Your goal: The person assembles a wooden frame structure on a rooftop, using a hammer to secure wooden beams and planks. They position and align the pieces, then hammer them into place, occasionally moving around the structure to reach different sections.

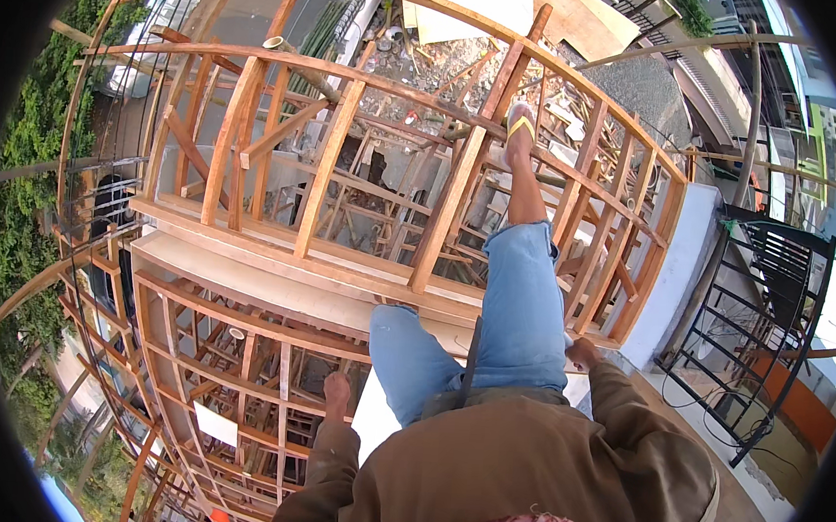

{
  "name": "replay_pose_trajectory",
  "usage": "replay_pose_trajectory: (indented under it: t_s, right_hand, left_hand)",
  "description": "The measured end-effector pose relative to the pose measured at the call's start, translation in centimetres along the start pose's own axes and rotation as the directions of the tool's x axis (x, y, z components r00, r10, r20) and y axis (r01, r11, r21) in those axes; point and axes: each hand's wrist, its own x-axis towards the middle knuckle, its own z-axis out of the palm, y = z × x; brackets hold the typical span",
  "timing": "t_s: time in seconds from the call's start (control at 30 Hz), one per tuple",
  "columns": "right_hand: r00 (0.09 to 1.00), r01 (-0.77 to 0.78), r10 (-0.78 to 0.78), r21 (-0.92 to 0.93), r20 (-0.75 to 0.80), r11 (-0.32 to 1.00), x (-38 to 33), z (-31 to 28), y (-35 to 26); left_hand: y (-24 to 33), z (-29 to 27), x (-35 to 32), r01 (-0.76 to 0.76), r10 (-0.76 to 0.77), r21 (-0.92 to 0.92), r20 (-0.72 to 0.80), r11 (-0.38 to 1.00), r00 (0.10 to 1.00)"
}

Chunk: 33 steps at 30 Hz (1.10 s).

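Head view, looking down on a person in brown jacket and blue jeans on a wooden beam framework (328,171). Left hand (336,391) closed around a thin timber strut (282,415) of the lower lattice. Right hand (581,353) rests on the framework's edge near the white ledge (682,265); grip cannot be told. Right foot in yellow sandal (521,125) stands on a slanted beam (460,183). Wide open gaps between beams; black metal railing (765,317) at right.
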Motion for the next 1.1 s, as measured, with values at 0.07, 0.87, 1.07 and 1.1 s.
replay_pose_trajectory:
  t_s: [0.07,0.87,1.07,1.1]
  right_hand:
    - [0.975,0.087,-0.075,0.048,-0.208,0.995,-2.7,-1.4,-0.9]
    - [0.975,0.144,-0.145,-0.013,-0.167,0.989,-9.6,5.8,2.7]
    - [0.951,0.2,-0.157,0.141,-0.267,0.97,-11.2,3.6,0.5]
    - [0.938,0.233,-0.18,0.155,-0.295,0.96,-11.5,3.1,0.1]
  left_hand:
    - [5.9,-2.0,1.8,-0.369,0.379,0.175,-0.025,0.913,0.925]
    - [1.5,-6.3,-17.3,-0.531,0.528,0.289,0.096,0.796,0.844]
    - [7.0,-8.2,-12.6,-0.461,0.459,-0.018,0.131,0.887,0.879]
    - [8.6,-8.8,-11.5,-0.429,0.44,-0.105,0.109,0.897,0.892]
